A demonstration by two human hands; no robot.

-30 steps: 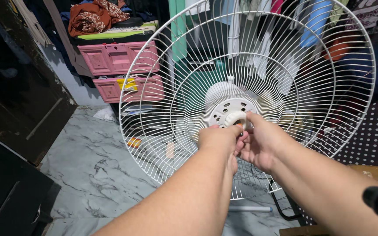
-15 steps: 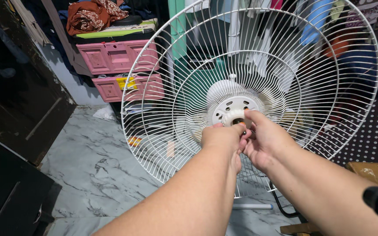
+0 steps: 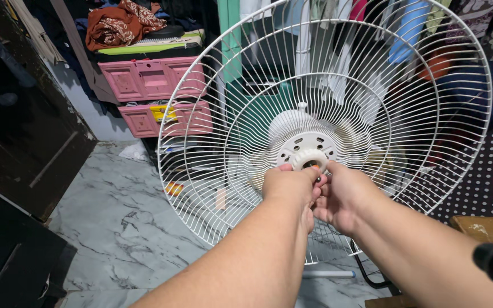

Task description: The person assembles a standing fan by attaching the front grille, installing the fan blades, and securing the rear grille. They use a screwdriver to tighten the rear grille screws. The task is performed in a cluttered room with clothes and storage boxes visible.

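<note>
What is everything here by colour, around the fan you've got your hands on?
White: 2, wire fan guard, ring nut
Pink: 2, upper drawer unit, lower drawer unit
Bare hands: 2, left hand, right hand
Total: 6

Both hands at the fan's hub

Left hand (image 3: 288, 183) and right hand (image 3: 340, 193) pinch the white ribbed plastic nut (image 3: 308, 158) just above their fingertips, inside the white wire fan guard (image 3: 212, 102).
</note>
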